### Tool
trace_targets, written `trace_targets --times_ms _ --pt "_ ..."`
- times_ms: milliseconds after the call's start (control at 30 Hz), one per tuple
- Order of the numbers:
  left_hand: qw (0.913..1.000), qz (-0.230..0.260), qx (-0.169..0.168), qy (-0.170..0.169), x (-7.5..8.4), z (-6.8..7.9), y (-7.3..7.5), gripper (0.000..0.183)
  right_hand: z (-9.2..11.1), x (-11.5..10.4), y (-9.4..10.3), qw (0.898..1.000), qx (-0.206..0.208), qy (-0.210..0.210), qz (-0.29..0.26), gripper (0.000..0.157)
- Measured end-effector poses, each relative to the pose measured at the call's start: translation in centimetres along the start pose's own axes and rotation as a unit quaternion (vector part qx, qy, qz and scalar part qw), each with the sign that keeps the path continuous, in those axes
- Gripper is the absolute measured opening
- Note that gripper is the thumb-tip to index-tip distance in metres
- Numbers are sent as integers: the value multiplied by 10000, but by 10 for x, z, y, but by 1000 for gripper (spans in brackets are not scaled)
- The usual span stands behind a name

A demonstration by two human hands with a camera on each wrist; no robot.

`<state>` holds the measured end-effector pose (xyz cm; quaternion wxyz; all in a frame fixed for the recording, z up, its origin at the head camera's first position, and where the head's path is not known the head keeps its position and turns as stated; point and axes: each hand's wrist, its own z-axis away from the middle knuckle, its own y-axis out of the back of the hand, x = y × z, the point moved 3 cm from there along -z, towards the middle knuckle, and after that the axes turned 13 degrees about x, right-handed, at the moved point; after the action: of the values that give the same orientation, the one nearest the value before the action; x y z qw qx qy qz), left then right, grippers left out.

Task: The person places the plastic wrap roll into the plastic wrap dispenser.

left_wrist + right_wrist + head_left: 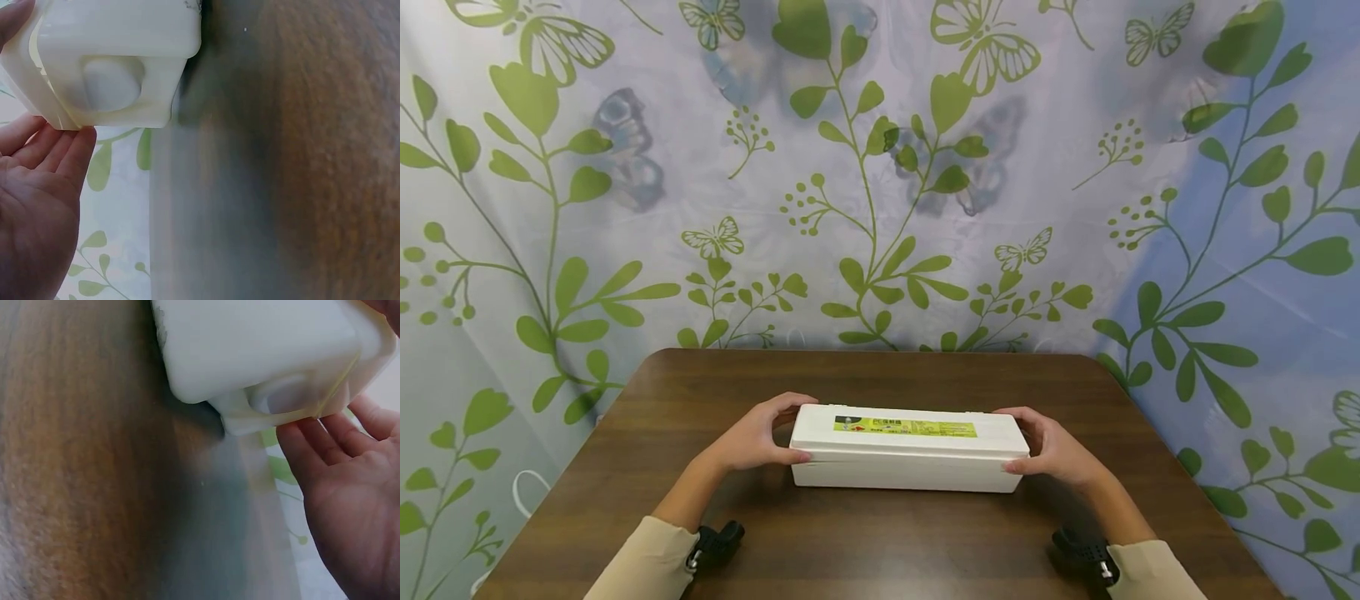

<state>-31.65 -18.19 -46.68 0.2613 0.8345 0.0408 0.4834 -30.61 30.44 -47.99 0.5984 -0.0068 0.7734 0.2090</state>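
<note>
A long white plastic box (904,474) with a lid lies crosswise at the middle of the wooden table. Its lid carries a yellow-green label (904,427) with small print. At the left end, my left hand (765,435) grips the box, thumb on the front face and fingers behind. The right hand (1054,447) holds the opposite end in the same way. Both wrist views show a round recess in the end of the box, with fingertips against its back edge. Between lid and body runs a thin seam. Whether the base touches the table, I cannot tell.
The brown wooden table (880,542) has rounded far corners. Behind it hangs a pale curtain (880,250) printed with green leaves and butterflies. A white cable loop (529,475) shows beside the left table edge. Black straps sit at both wrists.
</note>
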Motion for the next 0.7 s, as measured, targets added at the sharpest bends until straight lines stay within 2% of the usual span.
trace_targets --times_ms 300,700 --pt "10000 27 -23 9 3 3 -1 73 3 0 1 9998 -41 13 -175 74" --pt "9995 -15 -161 257 -5 4 1 71 1 0 2 9999 -75 37 -59 74"
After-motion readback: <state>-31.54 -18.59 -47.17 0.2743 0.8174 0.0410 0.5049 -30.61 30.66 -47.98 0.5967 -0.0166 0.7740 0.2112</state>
